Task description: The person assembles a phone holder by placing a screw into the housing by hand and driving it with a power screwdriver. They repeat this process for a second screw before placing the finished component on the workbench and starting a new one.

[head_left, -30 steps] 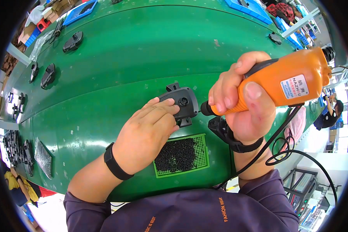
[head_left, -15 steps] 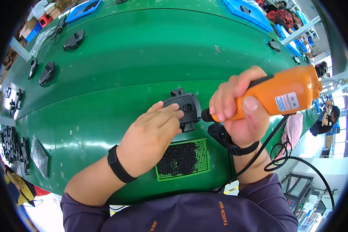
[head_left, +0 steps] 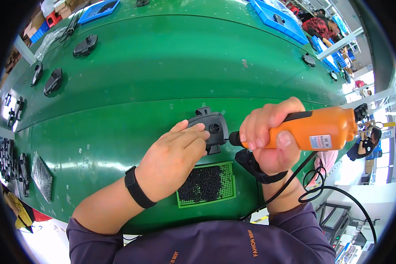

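Note:
My left hand [head_left: 169, 160] holds down a black plastic housing [head_left: 220, 125] on the green table, its fingers closed over the near left part. A round black knob stands up from the housing's face. My right hand [head_left: 270, 136] is wrapped around an orange corded electric screwdriver [head_left: 325, 125], held almost level. Its thin tip points left and reaches the housing's right edge; whether it sits in a screw cannot be made out. Below the housing lies a green mesh basket [head_left: 229, 193] with many small black pieces [head_left: 202, 185], which look like screws.
Similar black housings [head_left: 86, 45] lie at the far left, with more piled at the left edge near a clear plastic bag [head_left: 42, 178]. Blue trays [head_left: 290, 31] stand at the back. The screwdriver's black cable [head_left: 352, 198] loops at right. Other people [head_left: 319, 27] work beyond.
The screwdriver in my right hand has come down and levelled, its tip now at the housing's right edge. My left hand stays on the housing.

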A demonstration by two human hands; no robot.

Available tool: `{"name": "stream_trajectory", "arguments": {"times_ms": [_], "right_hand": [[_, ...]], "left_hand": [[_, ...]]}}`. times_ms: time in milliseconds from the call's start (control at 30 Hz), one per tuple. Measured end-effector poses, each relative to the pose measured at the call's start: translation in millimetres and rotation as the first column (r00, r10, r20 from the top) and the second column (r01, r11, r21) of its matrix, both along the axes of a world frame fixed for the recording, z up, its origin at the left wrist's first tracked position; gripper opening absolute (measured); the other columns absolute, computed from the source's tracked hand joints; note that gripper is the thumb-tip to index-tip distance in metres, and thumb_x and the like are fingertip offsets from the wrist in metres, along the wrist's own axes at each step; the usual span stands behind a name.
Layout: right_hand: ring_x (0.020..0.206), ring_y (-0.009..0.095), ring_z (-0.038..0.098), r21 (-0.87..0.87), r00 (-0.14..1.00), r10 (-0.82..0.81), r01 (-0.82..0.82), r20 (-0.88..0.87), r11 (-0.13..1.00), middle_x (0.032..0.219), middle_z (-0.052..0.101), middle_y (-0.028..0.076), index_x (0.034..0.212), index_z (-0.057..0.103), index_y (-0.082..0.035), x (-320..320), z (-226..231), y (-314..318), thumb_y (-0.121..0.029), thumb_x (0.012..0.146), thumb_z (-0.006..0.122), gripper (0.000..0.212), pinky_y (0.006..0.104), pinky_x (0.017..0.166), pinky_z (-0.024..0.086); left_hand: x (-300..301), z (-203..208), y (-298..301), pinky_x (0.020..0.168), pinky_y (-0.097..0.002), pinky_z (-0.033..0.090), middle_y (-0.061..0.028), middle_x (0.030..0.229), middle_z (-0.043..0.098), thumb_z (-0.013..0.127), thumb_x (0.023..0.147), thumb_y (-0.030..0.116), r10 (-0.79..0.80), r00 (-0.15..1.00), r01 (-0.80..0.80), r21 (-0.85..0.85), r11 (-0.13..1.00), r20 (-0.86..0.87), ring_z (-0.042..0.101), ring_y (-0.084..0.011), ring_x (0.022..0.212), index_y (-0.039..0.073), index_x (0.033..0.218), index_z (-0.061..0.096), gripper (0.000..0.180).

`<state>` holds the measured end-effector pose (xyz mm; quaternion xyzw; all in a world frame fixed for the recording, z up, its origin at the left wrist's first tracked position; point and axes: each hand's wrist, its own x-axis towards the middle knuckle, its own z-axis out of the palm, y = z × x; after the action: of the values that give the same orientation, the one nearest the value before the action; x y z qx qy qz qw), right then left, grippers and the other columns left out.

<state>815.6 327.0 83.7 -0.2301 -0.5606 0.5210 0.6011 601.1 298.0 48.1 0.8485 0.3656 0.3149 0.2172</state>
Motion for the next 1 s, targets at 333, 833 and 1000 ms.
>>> {"name": "stream_trajectory", "arguments": {"times_ms": [333,833,1000], "right_hand": [[0.051,0.017,0.053,-0.079,0.989,-0.089,0.08,-0.115,0.994,0.061,0.052,0.005,0.1,0.05,-0.004,1.4,-9.7,-7.4,-0.023,0.089,0.074,0.032,0.0338,0.051,0.049],[0.054,0.016,0.057,0.004,0.995,0.036,-0.035,-0.093,0.999,0.066,0.058,0.006,0.11,0.049,-0.004,-33.2,44.0,-20.0,-0.02,0.091,0.072,0.034,0.0329,0.058,0.052],[0.056,0.015,0.057,0.026,0.994,0.048,-0.045,-0.097,0.999,0.067,0.059,0.006,0.111,0.048,-0.004,-34.2,46.5,-18.0,-0.02,0.091,0.072,0.034,0.0321,0.058,0.051]], "left_hand": [[5.6,5.3,1.6,0.106,-0.0492,0.05,-0.0117,0.113,0.071,0.072,0.084,0.003,-0.027,0.999,0.026,-0.038,0.999,-0.031,0.065,-0.0312,0.117,0.002,0.095,0.063,0.014],[9.8,12.7,0.3,0.092,-0.0457,0.056,-0.0109,0.096,0.07,0.076,0.076,0.0,0.056,0.98,-0.048,-0.045,0.998,0.192,0.069,-0.0339,0.1,0.003,0.088,0.063,0.018],[9.8,15.2,-3.2,0.085,-0.0427,0.056,-0.0094,0.091,0.069,0.076,0.073,-0.005,0.071,0.965,-0.054,-0.074,0.996,0.252,0.069,-0.0325,0.094,0.004,0.086,0.063,0.021]]}}
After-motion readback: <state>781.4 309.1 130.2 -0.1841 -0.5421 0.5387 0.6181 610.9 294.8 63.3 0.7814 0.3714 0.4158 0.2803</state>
